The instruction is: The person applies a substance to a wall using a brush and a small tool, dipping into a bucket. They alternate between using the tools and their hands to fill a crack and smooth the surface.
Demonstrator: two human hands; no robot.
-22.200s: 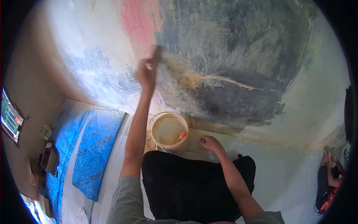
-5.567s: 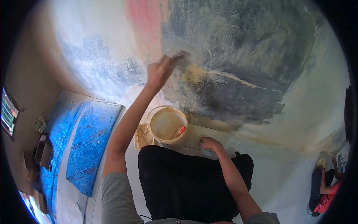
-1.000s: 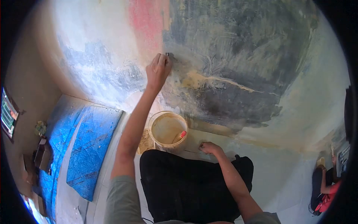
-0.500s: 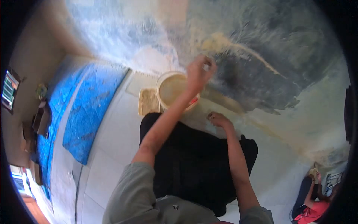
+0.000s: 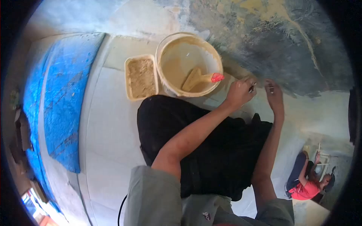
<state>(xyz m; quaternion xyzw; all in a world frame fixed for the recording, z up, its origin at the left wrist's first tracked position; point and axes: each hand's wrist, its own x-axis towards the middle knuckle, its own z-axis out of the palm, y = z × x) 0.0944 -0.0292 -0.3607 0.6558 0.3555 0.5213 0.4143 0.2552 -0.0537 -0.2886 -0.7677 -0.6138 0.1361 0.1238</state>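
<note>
Down from the patchy wall (image 5: 264, 56) had come the left hand (image 5: 240, 92), which half a second before was above the bucket's edge; now it was just beside the right hand (image 5: 275, 96), with a narrow gap between them. The view had also tilted lower. The left fingers were curled, their tips close together; I could not tell whether they held something. The right fingers were bent, with their tips near each other, and also there I could not tell if anything was held. The bucket (image 5: 212, 52) stood on the floor near the left hand, and inside it leaned a tan-coated tool (image 5: 196, 79) with a red handle end. Close to the bucket's left lay a tray (image 5: 127, 77) of crumbly tan material. Far right, another person (image 5: 307, 190) in red sat by the wall.
</note>
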